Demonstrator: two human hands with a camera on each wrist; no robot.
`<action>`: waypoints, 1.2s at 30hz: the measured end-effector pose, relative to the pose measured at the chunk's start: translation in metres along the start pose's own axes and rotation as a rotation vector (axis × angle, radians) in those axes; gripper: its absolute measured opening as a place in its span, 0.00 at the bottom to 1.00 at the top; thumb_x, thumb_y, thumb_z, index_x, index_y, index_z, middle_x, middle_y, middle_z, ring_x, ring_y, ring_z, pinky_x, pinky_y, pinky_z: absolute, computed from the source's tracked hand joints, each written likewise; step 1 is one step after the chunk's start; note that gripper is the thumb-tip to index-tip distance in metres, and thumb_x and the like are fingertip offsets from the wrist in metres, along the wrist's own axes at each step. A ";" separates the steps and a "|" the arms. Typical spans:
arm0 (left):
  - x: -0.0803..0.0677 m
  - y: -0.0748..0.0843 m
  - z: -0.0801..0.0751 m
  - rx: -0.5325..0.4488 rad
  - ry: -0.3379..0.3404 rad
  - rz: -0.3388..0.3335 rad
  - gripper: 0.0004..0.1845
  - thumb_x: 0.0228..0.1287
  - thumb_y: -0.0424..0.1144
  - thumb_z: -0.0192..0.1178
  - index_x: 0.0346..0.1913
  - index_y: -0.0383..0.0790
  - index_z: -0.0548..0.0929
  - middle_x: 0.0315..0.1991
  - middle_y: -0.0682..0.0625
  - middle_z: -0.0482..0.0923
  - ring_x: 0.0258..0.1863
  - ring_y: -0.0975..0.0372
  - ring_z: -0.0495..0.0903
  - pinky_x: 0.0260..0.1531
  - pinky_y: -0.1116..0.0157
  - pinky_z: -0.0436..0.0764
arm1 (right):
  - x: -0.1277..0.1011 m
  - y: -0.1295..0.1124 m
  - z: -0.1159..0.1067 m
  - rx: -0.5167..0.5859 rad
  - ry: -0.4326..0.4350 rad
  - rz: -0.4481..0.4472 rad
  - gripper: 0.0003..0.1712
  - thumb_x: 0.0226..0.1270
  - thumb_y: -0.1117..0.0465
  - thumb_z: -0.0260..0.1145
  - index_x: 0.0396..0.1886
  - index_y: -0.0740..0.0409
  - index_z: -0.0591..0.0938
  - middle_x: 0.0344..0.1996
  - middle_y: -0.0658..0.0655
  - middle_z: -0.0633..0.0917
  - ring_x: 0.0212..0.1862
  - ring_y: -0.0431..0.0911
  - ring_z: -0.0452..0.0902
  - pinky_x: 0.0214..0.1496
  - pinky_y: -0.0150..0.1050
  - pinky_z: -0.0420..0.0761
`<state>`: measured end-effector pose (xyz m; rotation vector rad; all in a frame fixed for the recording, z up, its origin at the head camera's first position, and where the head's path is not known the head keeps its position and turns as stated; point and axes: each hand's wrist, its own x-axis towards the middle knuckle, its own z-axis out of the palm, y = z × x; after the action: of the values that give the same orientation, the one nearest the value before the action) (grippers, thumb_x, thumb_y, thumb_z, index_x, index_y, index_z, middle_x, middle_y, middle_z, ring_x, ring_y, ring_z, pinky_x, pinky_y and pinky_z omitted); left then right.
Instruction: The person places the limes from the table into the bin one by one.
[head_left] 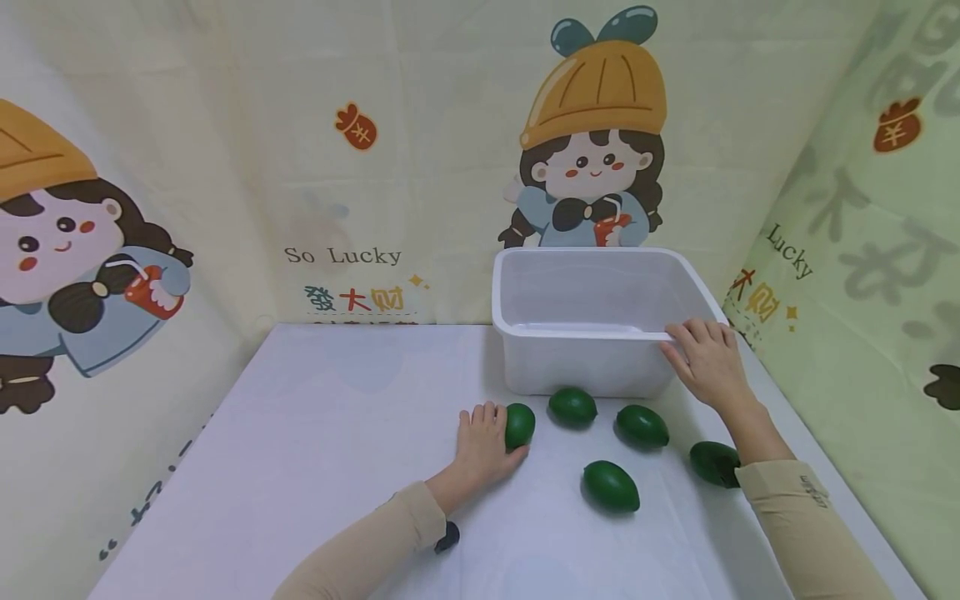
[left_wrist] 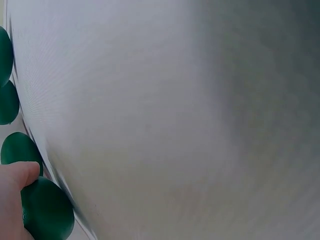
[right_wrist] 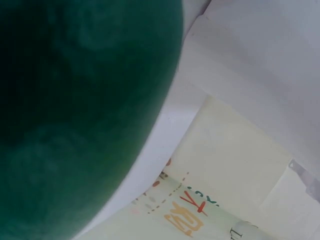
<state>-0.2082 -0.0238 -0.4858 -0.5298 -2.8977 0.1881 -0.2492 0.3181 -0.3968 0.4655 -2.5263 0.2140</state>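
My left hand (head_left: pixel 482 446) holds a green lime (head_left: pixel 521 426) between thumb and fingers on the table. In the left wrist view the thumb lies over that lime (left_wrist: pixel 47 209), with other limes beyond it. Over the front right corner of a white plastic bin (head_left: pixel 585 362), my right hand (head_left: pixel 707 357) grips the rim with its fingers inside. More limes lie in front of the bin: one (head_left: pixel 572 407) close to its wall, another (head_left: pixel 642 426) beside it, and one (head_left: pixel 611 486) nearer me. A further lime (head_left: pixel 715 463) sits by the right wrist, partly hidden by it.
The white table (head_left: pixel 337 417) runs back to a printed cloth wall (head_left: pixel 442 167), with another cloth side (head_left: pixel 862 275) at the right. The bin stands at the table's back right. A black wrist device part (head_left: pixel 447 537) shows under the left sleeve.
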 end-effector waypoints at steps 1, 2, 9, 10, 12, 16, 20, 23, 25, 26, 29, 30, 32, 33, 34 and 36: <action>0.000 0.000 0.000 -0.007 -0.003 -0.001 0.39 0.53 0.70 0.48 0.55 0.40 0.69 0.45 0.47 0.69 0.44 0.56 0.68 0.43 0.56 0.66 | 0.000 0.000 0.000 -0.001 0.004 -0.001 0.23 0.72 0.45 0.42 0.48 0.58 0.69 0.39 0.61 0.68 0.44 0.59 0.59 0.50 0.54 0.53; 0.000 0.001 0.000 -0.014 -0.006 -0.004 0.38 0.53 0.69 0.48 0.55 0.40 0.68 0.46 0.47 0.69 0.44 0.56 0.68 0.44 0.57 0.66 | 0.000 0.001 0.001 -0.001 0.007 -0.002 0.23 0.72 0.44 0.42 0.48 0.58 0.69 0.39 0.61 0.68 0.44 0.59 0.59 0.50 0.54 0.53; -0.001 0.001 0.001 -0.039 -0.002 -0.020 0.38 0.52 0.68 0.51 0.54 0.40 0.69 0.45 0.47 0.69 0.44 0.56 0.68 0.43 0.57 0.66 | 0.000 0.002 0.002 -0.001 0.000 0.001 0.23 0.72 0.44 0.42 0.49 0.58 0.69 0.39 0.60 0.68 0.44 0.59 0.59 0.51 0.54 0.53; -0.001 0.001 0.001 -0.045 0.002 -0.021 0.37 0.51 0.68 0.51 0.53 0.40 0.69 0.44 0.47 0.69 0.43 0.56 0.68 0.43 0.57 0.66 | -0.001 0.002 0.002 -0.002 -0.003 0.003 0.23 0.72 0.44 0.42 0.49 0.58 0.69 0.39 0.60 0.68 0.44 0.59 0.59 0.51 0.54 0.53; -0.001 0.001 0.001 -0.058 0.007 -0.023 0.37 0.51 0.68 0.52 0.53 0.41 0.69 0.44 0.47 0.69 0.43 0.56 0.68 0.42 0.57 0.66 | -0.001 0.002 0.002 -0.002 -0.005 0.004 0.23 0.72 0.45 0.42 0.49 0.58 0.69 0.39 0.60 0.68 0.44 0.59 0.59 0.51 0.54 0.53; -0.001 0.001 0.002 -0.080 0.009 -0.029 0.36 0.51 0.68 0.53 0.52 0.41 0.69 0.43 0.48 0.68 0.43 0.56 0.67 0.41 0.57 0.66 | 0.000 0.002 0.002 -0.002 -0.011 0.007 0.23 0.72 0.44 0.42 0.49 0.58 0.69 0.39 0.60 0.68 0.45 0.59 0.59 0.51 0.54 0.53; -0.002 0.001 0.001 -0.091 0.015 -0.030 0.36 0.50 0.68 0.54 0.53 0.42 0.69 0.43 0.47 0.68 0.43 0.56 0.67 0.41 0.57 0.66 | -0.001 0.001 0.001 -0.002 -0.008 0.006 0.23 0.72 0.44 0.42 0.49 0.58 0.69 0.39 0.60 0.68 0.45 0.59 0.59 0.51 0.54 0.53; -0.003 0.001 0.000 -0.100 0.025 -0.030 0.36 0.51 0.67 0.53 0.53 0.42 0.69 0.44 0.47 0.69 0.44 0.56 0.67 0.42 0.57 0.66 | -0.001 0.001 0.001 0.002 0.003 -0.001 0.23 0.72 0.44 0.42 0.49 0.58 0.70 0.39 0.60 0.68 0.44 0.59 0.59 0.51 0.54 0.53; -0.004 0.001 -0.001 -0.111 0.039 -0.029 0.36 0.50 0.67 0.54 0.54 0.42 0.68 0.44 0.47 0.69 0.44 0.55 0.67 0.42 0.57 0.66 | -0.001 0.001 0.001 0.007 0.009 -0.005 0.24 0.72 0.44 0.42 0.48 0.59 0.70 0.39 0.60 0.68 0.45 0.59 0.60 0.51 0.55 0.53; -0.004 0.001 -0.002 -0.113 0.045 -0.027 0.36 0.50 0.67 0.54 0.54 0.42 0.68 0.44 0.47 0.69 0.44 0.55 0.67 0.42 0.57 0.66 | 0.000 0.001 0.001 0.010 0.013 -0.008 0.24 0.72 0.44 0.42 0.48 0.59 0.70 0.39 0.61 0.68 0.45 0.59 0.60 0.51 0.55 0.53; -0.006 0.001 -0.006 -0.119 0.060 -0.022 0.36 0.50 0.67 0.54 0.54 0.42 0.68 0.44 0.47 0.69 0.43 0.55 0.67 0.41 0.57 0.67 | 0.000 0.001 0.001 0.014 0.016 -0.008 0.25 0.71 0.43 0.41 0.48 0.59 0.70 0.39 0.61 0.68 0.45 0.59 0.59 0.51 0.55 0.53; -0.006 0.001 -0.007 -0.120 0.063 -0.021 0.36 0.50 0.67 0.54 0.54 0.42 0.68 0.44 0.47 0.69 0.43 0.55 0.67 0.41 0.57 0.67 | 0.000 0.001 0.001 0.013 0.017 -0.008 0.25 0.71 0.43 0.40 0.48 0.59 0.70 0.39 0.61 0.68 0.45 0.59 0.59 0.50 0.55 0.53; -0.006 0.000 -0.011 -0.120 0.061 -0.022 0.36 0.51 0.67 0.53 0.54 0.42 0.68 0.44 0.47 0.69 0.43 0.55 0.67 0.41 0.57 0.66 | 0.000 0.001 0.001 0.013 0.020 -0.010 0.26 0.71 0.42 0.40 0.48 0.59 0.70 0.39 0.61 0.68 0.45 0.59 0.59 0.50 0.55 0.53; -0.006 0.000 -0.014 -0.119 0.058 -0.024 0.37 0.51 0.67 0.53 0.55 0.42 0.68 0.44 0.47 0.69 0.43 0.55 0.67 0.41 0.56 0.66 | 0.000 0.001 0.001 0.012 0.021 -0.010 0.26 0.71 0.42 0.40 0.48 0.59 0.70 0.39 0.61 0.68 0.45 0.59 0.59 0.50 0.55 0.53; -0.006 0.000 -0.016 -0.116 0.056 -0.026 0.37 0.51 0.67 0.53 0.55 0.42 0.68 0.44 0.47 0.69 0.44 0.55 0.67 0.41 0.56 0.66 | 0.000 0.001 0.001 0.012 0.022 -0.011 0.26 0.71 0.42 0.40 0.48 0.59 0.70 0.39 0.61 0.68 0.45 0.59 0.59 0.50 0.55 0.53; -0.006 -0.001 -0.021 -0.114 0.061 -0.028 0.37 0.51 0.67 0.53 0.56 0.43 0.68 0.43 0.47 0.69 0.43 0.55 0.67 0.41 0.56 0.66 | -0.001 0.001 0.001 0.012 0.021 -0.011 0.26 0.71 0.43 0.40 0.48 0.59 0.70 0.39 0.61 0.68 0.45 0.59 0.59 0.50 0.55 0.53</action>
<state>-0.1986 -0.0252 -0.4660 -0.5033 -2.8667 0.0016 -0.2495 0.3192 -0.3977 0.4791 -2.5023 0.2288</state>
